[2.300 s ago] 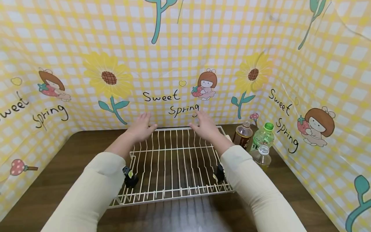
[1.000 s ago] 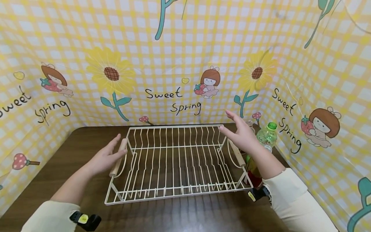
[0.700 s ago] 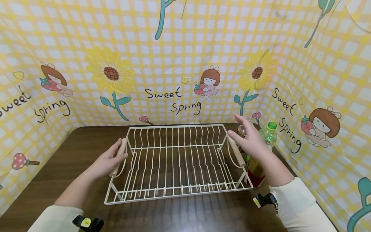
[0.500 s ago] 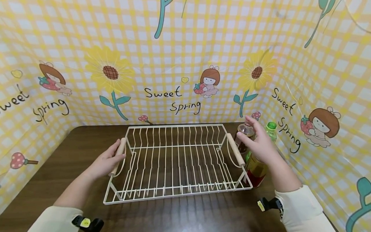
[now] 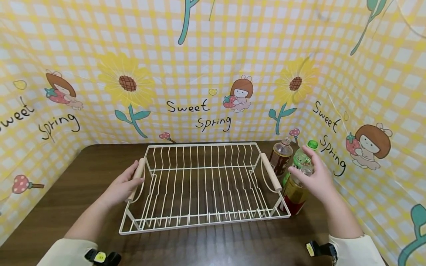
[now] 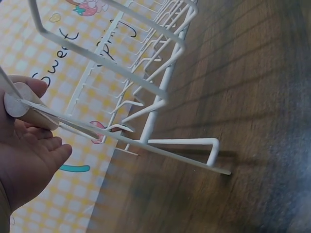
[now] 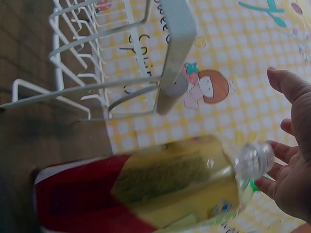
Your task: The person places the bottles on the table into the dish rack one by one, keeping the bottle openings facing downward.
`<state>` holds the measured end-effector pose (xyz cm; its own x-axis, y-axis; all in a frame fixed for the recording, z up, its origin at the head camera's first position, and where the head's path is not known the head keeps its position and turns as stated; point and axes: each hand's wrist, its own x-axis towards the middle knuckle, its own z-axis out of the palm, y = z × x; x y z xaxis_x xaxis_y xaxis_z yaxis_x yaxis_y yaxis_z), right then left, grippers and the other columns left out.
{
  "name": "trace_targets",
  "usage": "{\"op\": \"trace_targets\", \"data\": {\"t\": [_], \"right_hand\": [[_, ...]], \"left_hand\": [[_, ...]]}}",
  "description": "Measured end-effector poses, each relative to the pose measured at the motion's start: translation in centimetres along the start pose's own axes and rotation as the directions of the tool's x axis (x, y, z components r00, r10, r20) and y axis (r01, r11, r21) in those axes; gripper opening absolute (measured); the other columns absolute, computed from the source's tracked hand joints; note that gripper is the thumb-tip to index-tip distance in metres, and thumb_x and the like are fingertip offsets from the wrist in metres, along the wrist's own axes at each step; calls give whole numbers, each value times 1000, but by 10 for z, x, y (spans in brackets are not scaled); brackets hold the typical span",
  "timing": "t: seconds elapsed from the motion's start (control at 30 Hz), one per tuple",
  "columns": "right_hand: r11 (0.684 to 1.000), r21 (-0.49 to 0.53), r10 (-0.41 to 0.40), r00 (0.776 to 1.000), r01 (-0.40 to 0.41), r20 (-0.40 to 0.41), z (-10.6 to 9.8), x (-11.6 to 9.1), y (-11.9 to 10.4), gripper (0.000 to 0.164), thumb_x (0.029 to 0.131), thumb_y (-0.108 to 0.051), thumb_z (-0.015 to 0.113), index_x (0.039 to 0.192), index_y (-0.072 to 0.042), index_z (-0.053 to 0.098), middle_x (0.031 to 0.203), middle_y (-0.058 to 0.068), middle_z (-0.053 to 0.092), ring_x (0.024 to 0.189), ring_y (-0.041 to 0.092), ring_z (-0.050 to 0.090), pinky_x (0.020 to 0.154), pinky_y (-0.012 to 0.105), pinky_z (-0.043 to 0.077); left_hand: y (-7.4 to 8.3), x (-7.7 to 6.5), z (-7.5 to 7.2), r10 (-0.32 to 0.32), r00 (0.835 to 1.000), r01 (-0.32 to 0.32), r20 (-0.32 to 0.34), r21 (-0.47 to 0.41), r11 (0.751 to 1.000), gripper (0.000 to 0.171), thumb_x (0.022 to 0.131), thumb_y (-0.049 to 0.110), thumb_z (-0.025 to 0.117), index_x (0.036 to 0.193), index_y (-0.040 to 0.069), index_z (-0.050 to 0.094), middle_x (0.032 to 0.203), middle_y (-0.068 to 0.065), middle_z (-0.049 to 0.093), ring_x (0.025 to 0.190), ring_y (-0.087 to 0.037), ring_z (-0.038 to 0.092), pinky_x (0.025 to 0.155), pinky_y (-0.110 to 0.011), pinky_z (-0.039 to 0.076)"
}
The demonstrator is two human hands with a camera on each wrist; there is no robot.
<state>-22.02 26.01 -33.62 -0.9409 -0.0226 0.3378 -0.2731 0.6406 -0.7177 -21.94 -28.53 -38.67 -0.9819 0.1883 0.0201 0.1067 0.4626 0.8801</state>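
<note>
- Right hand (image 5: 316, 179) has moved farther right since half a second ago, away from the brown-labelled bottle.
- At centre left, the left hand (image 5: 117, 187) holds the left handle (image 5: 141, 168) between thumb and fingers.
- Mid-frame, the white wire rack (image 5: 198, 168) stands on the table (image 5: 213, 245).
- Right of centre, three bottles stand upright: brown-labelled (image 5: 280, 158), green-capped (image 5: 300, 157), and the yellow-and-red bottle (image 5: 294, 195).
- Farther right, the right hand's fingers spread wide beside the yellow-and-red bottle's neck; contact cannot be told.
</note>
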Motion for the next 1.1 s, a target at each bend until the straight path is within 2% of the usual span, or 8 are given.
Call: {"op": "trace_targets", "data": {"t": [0.13, 0.3, 0.5, 0.73, 0.8, 0.97, 1.03, 1.1], "right_hand": [[998, 52, 18, 1000, -17, -12, 0, -7, 12, 86, 89, -27, 72, 155, -5, 21, 158, 28, 24, 142, 53, 24, 111, 69, 21], [998, 64, 27, 999, -24, -41, 4, -15, 26, 88, 88, -24, 72, 154, 0, 19, 156, 30, 25, 140, 51, 27, 112, 66, 23], [996, 64, 69, 997, -66, -32, 8, -22, 37, 92, 88, -23, 73, 155, 0, 14, 155, 32, 25, 139, 52, 28, 111, 65, 24], [991, 78, 116, 993, -113, -32, 15, -29, 47, 92, 86, -18, 75, 155, -1, 15, 145, 34, 37, 134, 47, 37, 108, 61, 31], [991, 72, 119, 992, -116, -35, 18, -30, 49, 91, 86, -18, 75, 154, -1, 17, 144, 32, 40, 131, 44, 40, 106, 54, 34], [983, 49, 175, 984, -174, -25, 23, -36, 53, 91, 86, -22, 75, 154, -3, 17, 144, 29, 41, 125, 42, 45, 100, 46, 37], [979, 59, 198, 980, -196, -30, 26, -38, 55, 92, 86, -23, 75, 154, -4, 17, 145, 29, 40, 124, 42, 47, 99, 37, 41], [976, 74, 211, 976, -207, -48, 29, -40, 58, 91, 86, -22, 76, 153, -5, 17, 144, 29, 40, 122, 42, 48, 93, 21, 40]], "left_hand": [[-1, -1, 1, -7, 1000, 7, -5, -47, 999, 78, 100, 11, 49, 153, -8, -5, 159, -34, -3, 140, -45, 19, 81, 1, 33], [-2, -1, 2, -22, 1000, 21, -11, -93, 995, 79, 100, 11, 49, 153, -6, -6, 160, -31, -5, 143, -44, 12, 83, 2, 29], [-3, 0, 2, -17, 1000, 15, -16, -90, 996, 77, 100, 10, 49, 153, -6, -5, 160, -31, -4, 144, -46, 10, 84, 2, 28], [-2, 0, 3, -16, 1000, 15, -12, -88, 996, 77, 100, 9, 48, 153, -6, -5, 160, -31, -4, 144, -46, 9, 85, 3, 28], [-2, 0, 3, -15, 1000, 14, -11, -89, 996, 77, 100, 10, 48, 153, -6, -6, 160, -31, -5, 145, -46, 8, 86, 3, 27], [-3, 0, 4, -9, 1000, 8, -17, -103, 995, 77, 100, 8, 48, 153, -6, -6, 160, -30, -5, 145, -44, 7, 87, 3, 26], [-3, 1, 4, -4, 1000, 2, -19, -102, 995, 77, 99, 8, 48, 153, -6, -5, 160, -30, -5, 145, -44, 7, 88, 3, 26], [-4, 1, 4, -6, 1000, 4, -19, -98, 995, 77, 100, 8, 48, 153, -6, -5, 160, -30, -5, 145, -44, 8, 87, 3, 26]]}}
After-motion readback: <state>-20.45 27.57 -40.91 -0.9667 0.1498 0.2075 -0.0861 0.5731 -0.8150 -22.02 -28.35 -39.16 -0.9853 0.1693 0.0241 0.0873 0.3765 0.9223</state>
